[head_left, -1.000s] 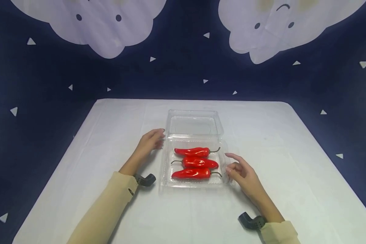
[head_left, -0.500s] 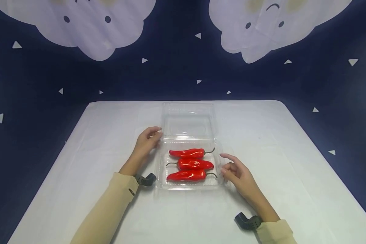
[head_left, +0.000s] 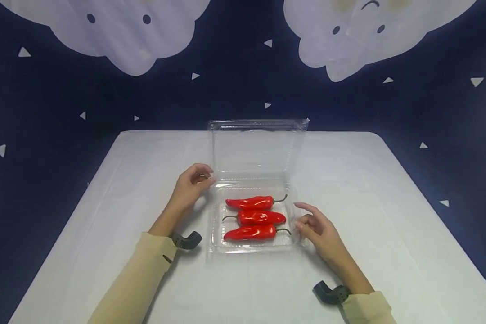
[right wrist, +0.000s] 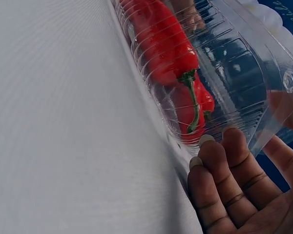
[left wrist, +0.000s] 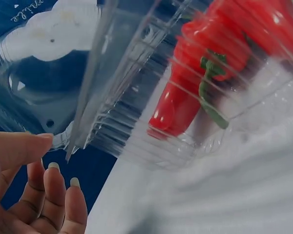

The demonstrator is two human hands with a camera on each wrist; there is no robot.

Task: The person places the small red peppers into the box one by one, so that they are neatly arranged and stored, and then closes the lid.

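Observation:
A clear plastic clamshell container [head_left: 249, 249] lies on the table with three red chili peppers [head_left: 261, 218] side by side in its base. Its lid [head_left: 255, 150] stands tilted up at the far side. My left hand [head_left: 192, 184] is at the lid's left edge near the hinge. There the thumb [left wrist: 31, 145] and fingers pinch the plastic; the index fingertip is hard to see. On the right, my right hand [head_left: 324, 236] holds the base's rim, its curled fingers [right wrist: 212, 161] against the outside and its thumb seen through the plastic.
A white cloth covers the table [head_left: 368, 189]. Behind it hangs a dark blue backdrop [head_left: 227, 94] with clouds and small white triangles. Each wrist wears a dark camera band [head_left: 330, 293].
The lid has swung up from lying back to a more upright tilt. My left thumb and fingers have closed in at its edge. My right hand and the peppers keep their places.

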